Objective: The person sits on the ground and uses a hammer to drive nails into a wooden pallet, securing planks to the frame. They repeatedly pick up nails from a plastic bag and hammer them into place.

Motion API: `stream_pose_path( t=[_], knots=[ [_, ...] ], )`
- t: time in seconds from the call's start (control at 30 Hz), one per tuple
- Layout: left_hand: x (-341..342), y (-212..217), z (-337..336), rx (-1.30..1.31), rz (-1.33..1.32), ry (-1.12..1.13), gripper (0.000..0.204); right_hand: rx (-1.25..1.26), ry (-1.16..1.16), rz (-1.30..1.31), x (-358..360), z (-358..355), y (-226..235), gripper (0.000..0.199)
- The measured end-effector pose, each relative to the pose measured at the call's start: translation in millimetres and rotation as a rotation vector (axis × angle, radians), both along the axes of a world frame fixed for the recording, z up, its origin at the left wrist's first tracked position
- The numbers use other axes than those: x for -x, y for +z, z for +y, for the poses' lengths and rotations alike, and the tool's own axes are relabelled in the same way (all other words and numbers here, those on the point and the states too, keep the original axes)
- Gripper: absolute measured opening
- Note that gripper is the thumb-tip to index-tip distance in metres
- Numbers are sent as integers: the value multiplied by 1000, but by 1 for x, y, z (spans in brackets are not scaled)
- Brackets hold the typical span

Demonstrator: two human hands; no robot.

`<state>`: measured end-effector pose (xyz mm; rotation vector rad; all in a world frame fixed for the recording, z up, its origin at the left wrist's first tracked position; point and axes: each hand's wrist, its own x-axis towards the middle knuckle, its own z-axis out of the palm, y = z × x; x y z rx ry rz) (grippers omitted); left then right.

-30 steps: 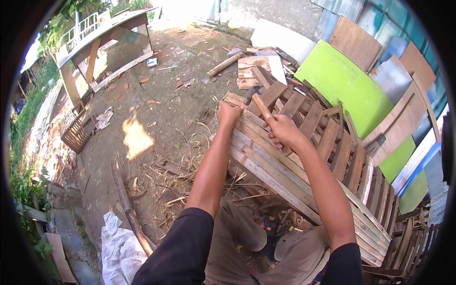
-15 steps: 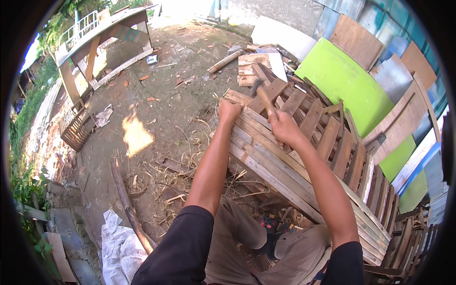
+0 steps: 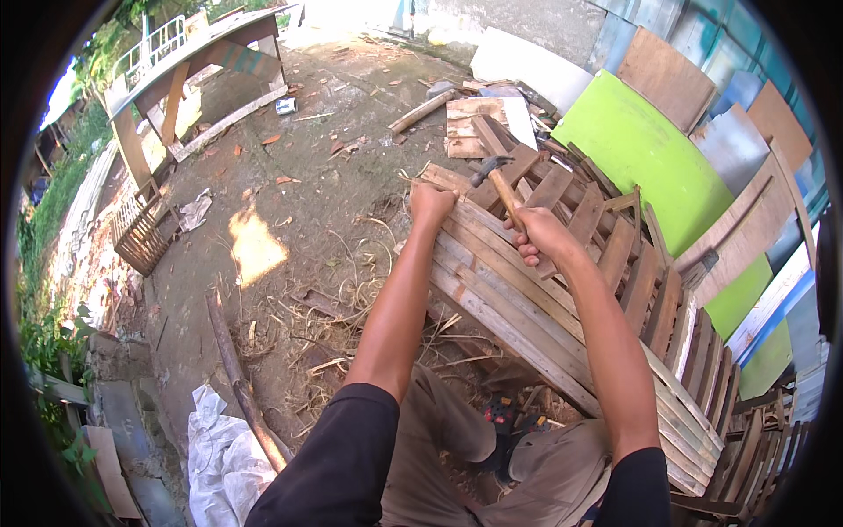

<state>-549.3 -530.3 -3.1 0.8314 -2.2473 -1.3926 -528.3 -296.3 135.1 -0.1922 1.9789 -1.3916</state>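
Raised since the earlier frame, our hammer now stands with its head clear above the slat stack.
We clamp the right hand on its handle, which slants up-left toward the left hand, fist closed on the wooden slats; any nail is hidden.

a small white carton-like package lies on the dirt at about eleven o'clock, just beside the leg of the wooden shelter; it is boxy, white with a dark patch. a crumpled white plastic sack sits at seven o'clock. no signs or screens show.
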Motion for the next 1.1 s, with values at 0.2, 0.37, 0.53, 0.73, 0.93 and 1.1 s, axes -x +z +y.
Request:
stream_pose_path(
  t=[0.2,0.37,0.53,0.73,0.93,1.1],
  knots=[
    [-3,6,1,-14,-66,5,32,-32,-12,28,2,4,2,48],
    [-5,9,1,-34,-77,-3,34,-240,153,140,-4,1,11,46],
    [-6,12,0,-54,-61,-8,36,217,-81,240,-3,-5,24,40],
    [-4,13,3,-73,-54,-6,34,17,7,305,-19,-10,15,38],
    [-1,5,2,-32,-50,28,34,82,-46,240,-12,-9,46,44],
    [1,2,-2,-45,-43,17,32,-102,5,225,-28,-15,19,42]
  ],
)
